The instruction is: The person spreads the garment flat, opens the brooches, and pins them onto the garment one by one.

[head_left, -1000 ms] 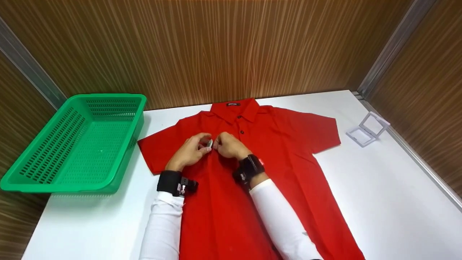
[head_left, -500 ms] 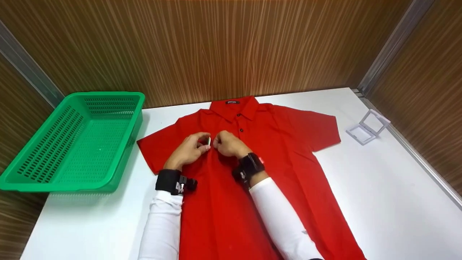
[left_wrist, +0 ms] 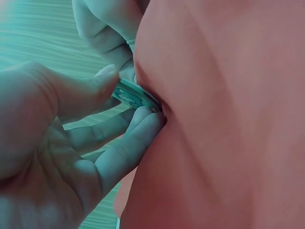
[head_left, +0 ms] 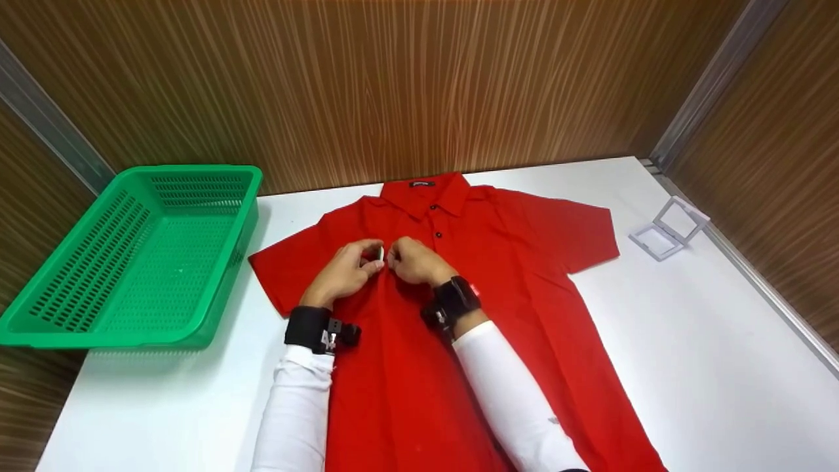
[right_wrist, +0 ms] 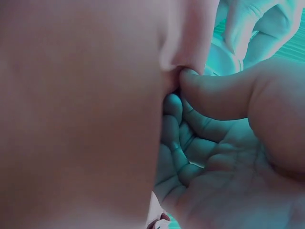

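A red short-sleeved shirt (head_left: 452, 367) lies spread on the white table, collar toward the back wall. Over its chest, my left hand (head_left: 344, 270) pinches a small flat badge (left_wrist: 136, 97) between thumb and fingers. The badge has a pale edge and a patterned face, and one end of it meets a raised fold of the shirt in the left wrist view. My right hand (head_left: 418, 263) pinches that cloth fold (right_wrist: 172, 76) between thumb and curled forefinger, right beside the badge. The back of the badge is mostly hidden by cloth and fingers.
A green plastic basket (head_left: 226, 282) stands on the left of the table (head_left: 708, 354). At the right sits a small white frame-like case (head_left: 668, 229), hinged open. Wood-grain panels (head_left: 419, 85) enclose the back and sides.
Both hands stay in place over the shirt chest, with only a slight turn of the badge in the left fingers. The whole view has shifted up a little.
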The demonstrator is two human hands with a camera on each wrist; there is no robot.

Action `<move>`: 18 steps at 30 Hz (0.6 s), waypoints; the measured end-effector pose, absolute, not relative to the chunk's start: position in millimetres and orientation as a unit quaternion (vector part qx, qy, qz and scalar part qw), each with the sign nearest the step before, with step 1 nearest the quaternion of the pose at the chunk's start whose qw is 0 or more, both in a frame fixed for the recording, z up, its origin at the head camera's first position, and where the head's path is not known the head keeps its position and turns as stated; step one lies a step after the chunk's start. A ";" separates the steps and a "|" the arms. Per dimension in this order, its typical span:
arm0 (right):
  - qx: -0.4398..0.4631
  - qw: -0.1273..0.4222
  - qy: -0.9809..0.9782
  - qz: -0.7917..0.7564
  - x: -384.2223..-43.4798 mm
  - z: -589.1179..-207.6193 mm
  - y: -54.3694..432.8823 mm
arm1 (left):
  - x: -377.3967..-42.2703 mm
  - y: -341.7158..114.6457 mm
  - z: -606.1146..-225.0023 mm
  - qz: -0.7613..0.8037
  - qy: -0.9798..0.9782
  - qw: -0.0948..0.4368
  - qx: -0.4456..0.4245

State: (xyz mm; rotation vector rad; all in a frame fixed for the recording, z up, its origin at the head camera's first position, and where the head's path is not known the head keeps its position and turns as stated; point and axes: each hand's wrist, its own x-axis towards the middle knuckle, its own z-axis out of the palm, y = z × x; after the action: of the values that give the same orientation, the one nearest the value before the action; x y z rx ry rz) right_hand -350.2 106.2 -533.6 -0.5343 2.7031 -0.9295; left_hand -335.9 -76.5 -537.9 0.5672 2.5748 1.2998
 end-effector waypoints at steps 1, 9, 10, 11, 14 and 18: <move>-0.181 0.118 0.925 -0.314 -349.9 -533.1 105.9 | -336.1 -76.3 -537.9 0.441 0.871 0.099 0.192; -0.171 0.121 0.935 -0.287 -348.1 -531.0 103.3 | -336.9 -76.8 -538.1 0.450 0.869 0.093 0.181; -0.171 0.120 0.936 -0.284 -348.1 -531.0 103.0 | -336.8 -76.7 -537.9 0.452 0.869 0.094 0.177; -0.171 0.120 0.936 -0.282 -348.1 -530.9 102.7 | -336.6 -76.2 -537.9 0.451 0.870 0.093 0.176; -0.172 0.124 0.937 -0.279 -348.0 -530.9 102.3 | -335.9 -74.0 -537.7 0.448 0.871 0.092 0.179; -0.174 0.124 0.938 -0.274 -348.9 -531.3 102.4 | -334.8 -70.5 -537.8 0.460 0.865 0.089 0.179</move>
State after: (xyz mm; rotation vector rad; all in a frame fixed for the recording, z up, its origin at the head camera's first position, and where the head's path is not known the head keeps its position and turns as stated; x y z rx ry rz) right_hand -348.9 102.4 -531.3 -0.5084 2.7331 -0.7992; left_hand -334.8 -70.5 -537.8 0.5320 2.5734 1.3676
